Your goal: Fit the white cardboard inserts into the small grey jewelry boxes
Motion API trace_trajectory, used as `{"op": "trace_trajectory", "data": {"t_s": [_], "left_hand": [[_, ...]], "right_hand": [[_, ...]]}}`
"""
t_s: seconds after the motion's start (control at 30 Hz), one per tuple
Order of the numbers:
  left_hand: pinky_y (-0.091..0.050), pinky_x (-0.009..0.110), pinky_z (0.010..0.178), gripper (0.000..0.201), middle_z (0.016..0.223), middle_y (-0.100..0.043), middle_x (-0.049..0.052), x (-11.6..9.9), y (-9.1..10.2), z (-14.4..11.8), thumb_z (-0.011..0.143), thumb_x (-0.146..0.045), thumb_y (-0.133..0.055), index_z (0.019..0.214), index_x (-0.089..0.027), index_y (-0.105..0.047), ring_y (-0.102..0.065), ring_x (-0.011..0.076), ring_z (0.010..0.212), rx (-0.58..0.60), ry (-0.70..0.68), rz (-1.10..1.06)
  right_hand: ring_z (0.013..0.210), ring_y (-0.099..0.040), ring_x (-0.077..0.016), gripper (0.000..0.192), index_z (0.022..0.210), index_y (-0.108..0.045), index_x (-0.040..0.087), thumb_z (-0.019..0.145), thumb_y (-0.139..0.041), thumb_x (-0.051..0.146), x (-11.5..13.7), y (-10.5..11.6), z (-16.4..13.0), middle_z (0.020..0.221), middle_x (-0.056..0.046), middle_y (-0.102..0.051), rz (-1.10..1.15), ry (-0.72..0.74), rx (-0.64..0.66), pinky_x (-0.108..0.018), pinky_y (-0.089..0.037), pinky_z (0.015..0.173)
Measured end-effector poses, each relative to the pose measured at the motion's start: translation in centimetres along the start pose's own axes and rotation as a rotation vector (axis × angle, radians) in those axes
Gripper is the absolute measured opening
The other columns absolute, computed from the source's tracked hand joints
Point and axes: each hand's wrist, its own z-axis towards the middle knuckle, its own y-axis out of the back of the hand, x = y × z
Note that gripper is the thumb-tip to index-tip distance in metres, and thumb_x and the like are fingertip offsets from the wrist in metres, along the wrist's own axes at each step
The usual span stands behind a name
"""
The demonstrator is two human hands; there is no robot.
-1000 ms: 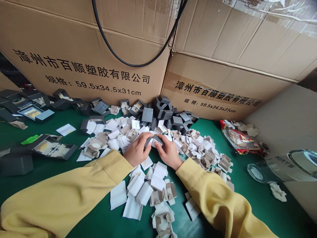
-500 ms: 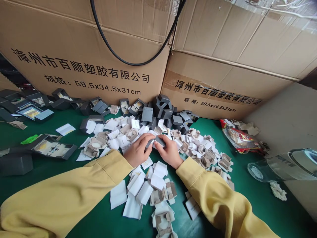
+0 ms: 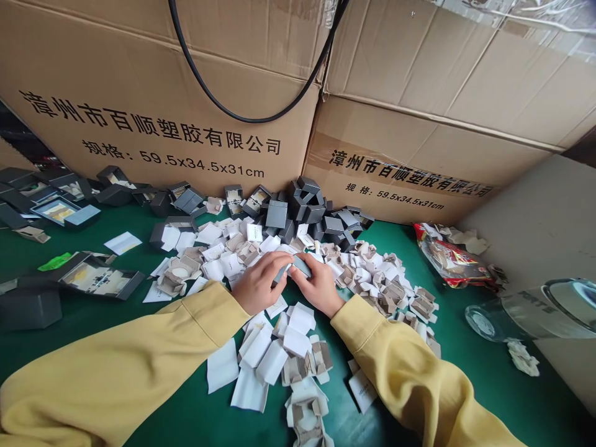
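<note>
Now, hands: the left hand (image 3: 257, 282) and right hand (image 3: 319, 287) meet near the middle of the green worktop (image 3: 139, 316), both closed on one small grey box (image 3: 294, 267).
Left grip: fingers curled over the left end of the box, thumb under it; clenched on the box.
Right grip: fingertips pinch the right end from above; also grasping the box.
Box: held just above the heap of white and tan paper inserts (image 3: 279, 347), tilted, its right end higher. Whether it is open or closed cannot be told; the fingers hide the seam.
Sleeves: yellow, coming in from the near edge, forearms resting low over the worktop.
Behind the hands: a pile of grey boxes (image 3: 310, 214) lies against the far edge, at the foot of two big cardboard cartons (image 3: 186, 93).
Left edge: larger dark boxes (image 3: 97, 276), some lying open, well apart from the hands.
Right edge: a snack bag (image 3: 449, 261) and a clear jar (image 3: 531, 313) on its side, both clear of the work.
Doing it well, as a judgement: keep both thumbs at the ends so the seam stays visible, hold the box square rather than twisted, and work over the heap so a dropped insert lands among its like.
Risk: squeezing the thin walls too hard may dent them.
</note>
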Motion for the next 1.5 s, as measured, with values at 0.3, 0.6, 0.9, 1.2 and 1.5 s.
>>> {"op": "trace_trajectory", "data": {"t_s": [0.3,0.6,0.9,1.2,1.5], "left_hand": [[-0.051,0.038,0.084,0.043,0.110,-0.060,0.011,-0.17,0.44,-0.03,0.078,-0.005,-0.048,0.118,-0.021,-0.046,-0.057,0.0218,0.102,0.016,-0.119,0.112],[-0.053,0.036,0.078,0.048,0.108,-0.059,0.011,-0.14,0.42,-0.06,0.079,-0.004,-0.048,0.122,-0.022,-0.040,-0.058,0.0222,0.100,0.021,-0.170,0.180],[-0.052,0.038,0.085,0.051,0.112,-0.060,0.012,0.02,0.22,-0.02,0.078,-0.006,-0.049,0.126,-0.021,-0.039,-0.057,0.0220,0.104,-0.003,-0.084,0.087],[-0.052,0.039,0.083,0.050,0.112,-0.062,0.011,-0.10,0.40,0.04,0.078,-0.005,-0.049,0.124,-0.022,-0.042,-0.058,0.0220,0.105,-0.024,-0.101,0.084],[-0.052,0.037,0.082,0.052,0.112,-0.063,0.010,-0.18,0.41,0.03,0.075,-0.005,-0.049,0.124,-0.022,-0.043,-0.058,0.0218,0.106,-0.013,-0.112,0.087]], "right_hand": [[0.045,-0.043,-0.0085,0.031,0.099,-0.061,0.015,0.087,-0.046,0.039,0.19,0.31,-0.36,0.059,0.002,-0.054,-0.021,0.023,0.004,-0.020,-0.038,0.050],[0.042,-0.040,-0.0083,0.025,0.086,-0.062,0.014,0.085,-0.049,0.036,0.56,0.16,-0.68,0.050,0.004,-0.046,-0.062,0.040,-0.064,-0.020,-0.034,0.047],[0.068,-0.060,-0.0152,0.028,0.108,-0.056,0.018,0.088,-0.046,0.034,0.17,0.00,-0.35,0.083,-0.004,-0.067,-0.055,0.061,0.014,-0.024,-0.046,0.065],[0.074,-0.061,-0.0150,0.030,0.110,-0.055,0.018,0.089,-0.045,0.037,0.33,0.11,-0.27,0.090,-0.003,-0.066,0.141,0.012,0.054,-0.026,-0.050,0.072],[0.076,-0.060,-0.0159,0.033,0.108,-0.058,0.017,0.087,-0.049,0.039,0.33,0.13,-0.40,0.091,-0.004,-0.066,0.244,-0.044,0.027,-0.027,-0.050,0.074]]}}
